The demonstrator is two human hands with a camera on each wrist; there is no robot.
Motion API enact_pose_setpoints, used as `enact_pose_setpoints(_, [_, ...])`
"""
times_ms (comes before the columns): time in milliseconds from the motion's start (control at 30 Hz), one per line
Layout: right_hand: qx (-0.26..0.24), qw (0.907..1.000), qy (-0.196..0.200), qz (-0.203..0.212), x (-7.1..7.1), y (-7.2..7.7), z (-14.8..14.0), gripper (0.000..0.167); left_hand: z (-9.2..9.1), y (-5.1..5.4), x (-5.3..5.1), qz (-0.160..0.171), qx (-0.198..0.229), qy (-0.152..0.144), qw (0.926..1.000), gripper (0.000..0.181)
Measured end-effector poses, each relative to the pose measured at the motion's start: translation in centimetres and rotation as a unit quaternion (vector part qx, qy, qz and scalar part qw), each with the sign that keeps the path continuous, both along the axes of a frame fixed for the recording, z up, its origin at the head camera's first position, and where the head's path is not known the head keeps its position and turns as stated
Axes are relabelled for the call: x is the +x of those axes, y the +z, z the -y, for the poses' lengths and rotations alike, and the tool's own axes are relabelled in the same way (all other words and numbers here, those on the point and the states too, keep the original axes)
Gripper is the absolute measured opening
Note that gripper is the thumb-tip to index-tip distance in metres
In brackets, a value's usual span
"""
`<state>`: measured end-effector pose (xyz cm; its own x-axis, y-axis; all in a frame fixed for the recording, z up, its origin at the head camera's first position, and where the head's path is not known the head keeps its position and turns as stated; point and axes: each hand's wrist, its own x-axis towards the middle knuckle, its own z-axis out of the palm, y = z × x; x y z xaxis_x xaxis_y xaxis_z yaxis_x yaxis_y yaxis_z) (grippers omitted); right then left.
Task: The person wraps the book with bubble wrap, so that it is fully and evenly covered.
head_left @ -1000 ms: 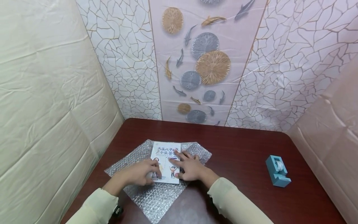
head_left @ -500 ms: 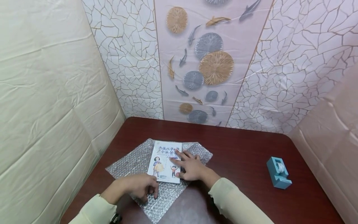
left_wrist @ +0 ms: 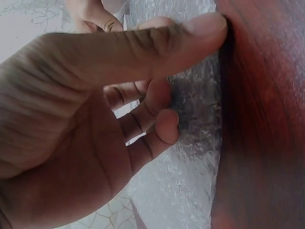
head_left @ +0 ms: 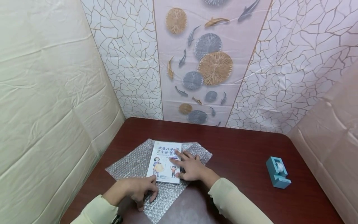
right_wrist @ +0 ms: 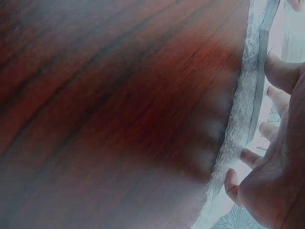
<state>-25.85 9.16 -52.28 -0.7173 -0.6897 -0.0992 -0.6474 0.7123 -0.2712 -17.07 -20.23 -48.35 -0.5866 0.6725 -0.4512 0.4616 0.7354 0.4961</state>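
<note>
A white picture book (head_left: pixel 164 168) with Chinese writing and drawn figures lies flat on a sheet of bubble wrap (head_left: pixel 129 164), which is turned cornerwise on the table. My right hand (head_left: pixel 193 168) rests on the book's right side with fingers spread. In the right wrist view its fingertips touch the cover, just inside the book's edge (right_wrist: pixel 258 100). My left hand (head_left: pixel 141 189) is at the near left side of the wrap, below the book. In the left wrist view its thumb (left_wrist: pixel 190 38) reaches the wrap's edge, and the fingers bend loosely over the sheet; no pinch shows.
A blue tape dispenser (head_left: pixel 277 173) with a clear roll stands on the right of the dark red table (head_left: pixel 229 161). Cream fabric (head_left: pixel 56 109) hangs along the left, and a patterned backdrop (head_left: pixel 134 62) rises behind the far edge.
My left hand has left the book's lower left corner and moved toward me, onto the near left edge of the bubble wrap. The right hand has stayed on the book.
</note>
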Motion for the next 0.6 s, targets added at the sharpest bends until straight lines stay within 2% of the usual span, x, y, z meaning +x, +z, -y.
enact_pose_setpoints(300, [0.002,1.0000,0.002,-0.007,-0.1,-0.3,0.0,0.071,0.3,0.2,0.4,-0.024,0.034,-0.006,0.9991,0.027])
enact_pose_setpoints(600, [-0.002,1.0000,0.003,-0.004,-0.1,-0.2,0.0,0.070,0.7,1.2,0.2,0.006,0.049,0.040,0.9980,0.025])
